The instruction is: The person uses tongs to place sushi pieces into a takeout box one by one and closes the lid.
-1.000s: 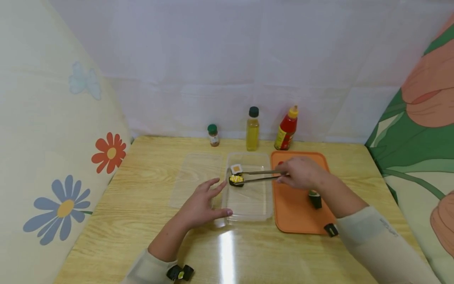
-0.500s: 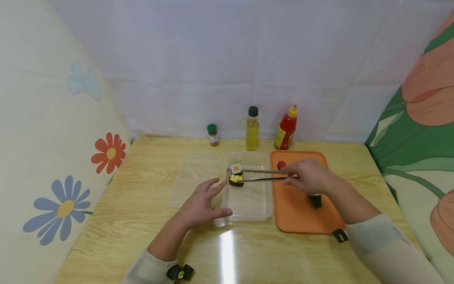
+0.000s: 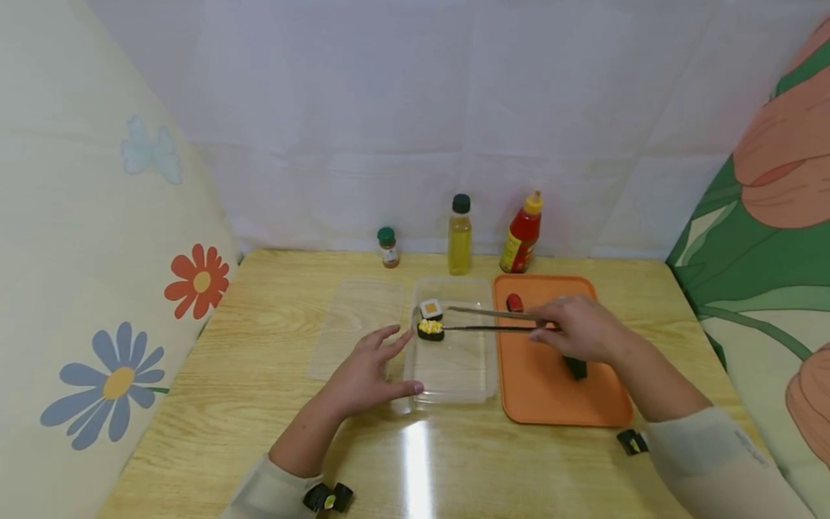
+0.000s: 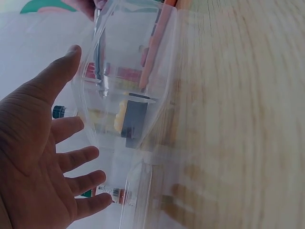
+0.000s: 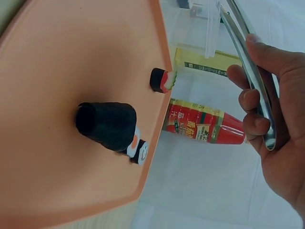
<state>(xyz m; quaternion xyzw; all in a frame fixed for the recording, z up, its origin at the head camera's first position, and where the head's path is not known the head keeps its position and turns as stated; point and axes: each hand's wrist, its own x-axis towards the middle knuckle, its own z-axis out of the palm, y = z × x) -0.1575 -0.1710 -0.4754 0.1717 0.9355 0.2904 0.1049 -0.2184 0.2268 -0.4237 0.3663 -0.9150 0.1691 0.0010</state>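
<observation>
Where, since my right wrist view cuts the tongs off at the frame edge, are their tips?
Observer: The tongs reach into the clear container; their tips are at the corn-topped sushi.
Operator: Anything else in there?
Observer: One square roll, just behind the corn piece.
Operator: And the left hand?
Observer: The left hand lies open, fingers spread, beside the container's left wall, thumb at its near corner.

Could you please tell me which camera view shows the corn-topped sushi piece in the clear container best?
The head view: the corn-topped sushi piece sits unobstructed in the clear container, at the tips of the tongs. The left wrist view shows it only blurred through the container's wall. The right wrist view does not show it.
</observation>
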